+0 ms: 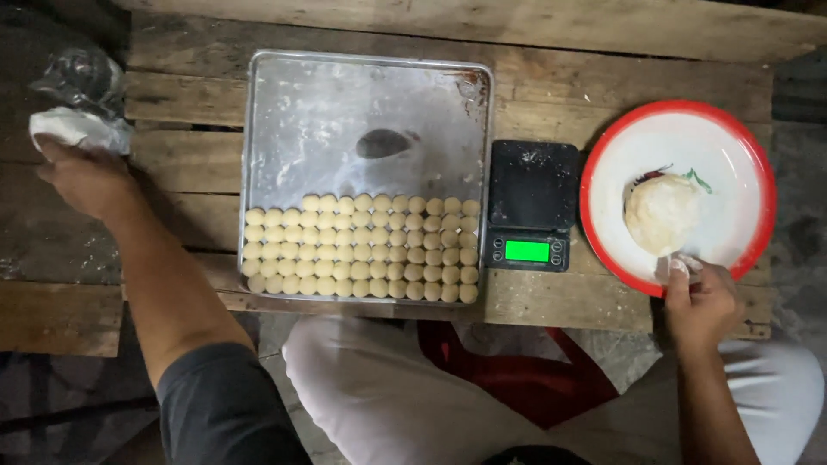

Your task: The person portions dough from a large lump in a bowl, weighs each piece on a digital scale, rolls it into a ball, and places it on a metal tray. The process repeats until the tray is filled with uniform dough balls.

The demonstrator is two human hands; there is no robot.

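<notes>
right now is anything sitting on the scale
No, the black scale has a bare platform, standing between the tray and the plate.

Red-rimmed white plate (741, 164); pale dough balls (362, 247) (scale (530, 205) black).

Plank table (551, 77) — tray (284, 103), scale (532, 185), plate (741, 155)

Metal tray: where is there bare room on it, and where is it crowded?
The metal tray is bare across its far half, apart from a dark smudge. Its near half is packed with dough balls edge to edge. The plate has room around the dough lump.
</notes>
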